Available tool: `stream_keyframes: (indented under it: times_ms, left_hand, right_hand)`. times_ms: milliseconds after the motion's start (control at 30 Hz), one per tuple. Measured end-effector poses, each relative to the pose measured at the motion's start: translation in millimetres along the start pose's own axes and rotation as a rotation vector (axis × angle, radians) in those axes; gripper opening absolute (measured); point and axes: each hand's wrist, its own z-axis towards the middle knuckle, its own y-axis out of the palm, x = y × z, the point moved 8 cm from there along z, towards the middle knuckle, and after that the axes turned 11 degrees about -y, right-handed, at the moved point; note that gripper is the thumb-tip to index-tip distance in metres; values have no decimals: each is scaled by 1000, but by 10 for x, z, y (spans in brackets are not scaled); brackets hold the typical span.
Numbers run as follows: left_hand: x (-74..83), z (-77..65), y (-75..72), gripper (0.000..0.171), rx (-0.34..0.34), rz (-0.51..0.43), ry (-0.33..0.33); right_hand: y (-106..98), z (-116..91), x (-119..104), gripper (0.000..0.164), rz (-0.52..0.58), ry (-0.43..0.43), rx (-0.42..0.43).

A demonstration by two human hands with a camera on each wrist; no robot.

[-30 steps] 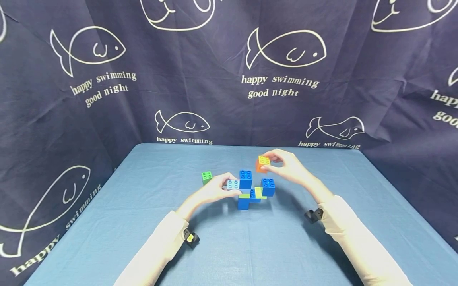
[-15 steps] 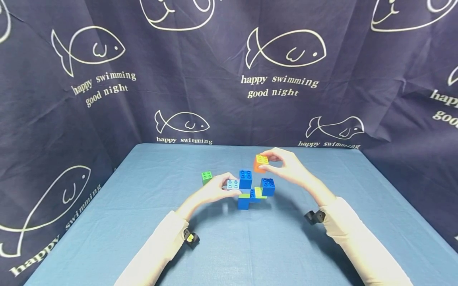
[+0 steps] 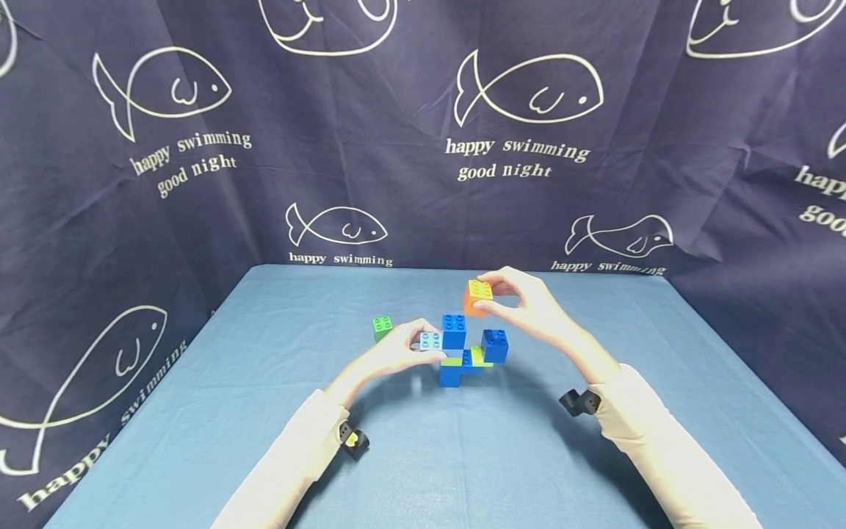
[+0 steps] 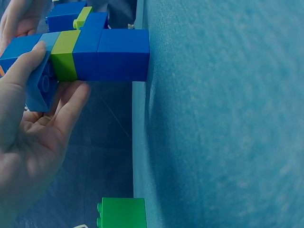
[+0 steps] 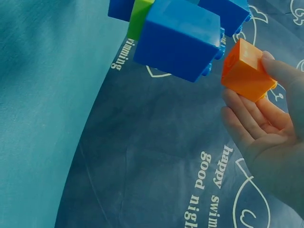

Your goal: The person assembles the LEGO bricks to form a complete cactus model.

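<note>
At the table's middle stands a structure of toy building bricks. A blue brick tops its column, above a light blue brick that juts to the left. My left hand grips this light blue brick between thumb and fingers; in the left wrist view the thumb lies on it. Beneath it is a lime green brick, then more blue ones. A side arm on the right carries another blue brick. My right hand pinches an orange brick, studs up, above and slightly right of the column, apart from it.
A green brick stands behind and left of my left hand. The blue cloth-covered table runs back to a dark curtain with white fish prints and lettering. A small black device sits at each wrist.
My right hand has moved slightly left and up, bringing the orange brick closer to the column's top. The left hand and the brick structure have stayed still.
</note>
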Motion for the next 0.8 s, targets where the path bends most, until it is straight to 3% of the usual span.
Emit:
stream_keyframes:
  times_ms: [200,433,633,800]
  left_hand:
    - [4,2,0,28,-1,0,0]
    - [-333,210,68,32,3,4,-1]
    - [-352,201,66,38,-13,-4,-19]
    - [-340,201,65,39,-2,3,11]
  right_hand:
    - [-10,21,-78,37,17,-38,5]
    - [29,27,-126,35,34,-52,-12]
    - [85,31,-182,36,67,-79,-28]
    - [127,41,-222,36,69,-106,-34]
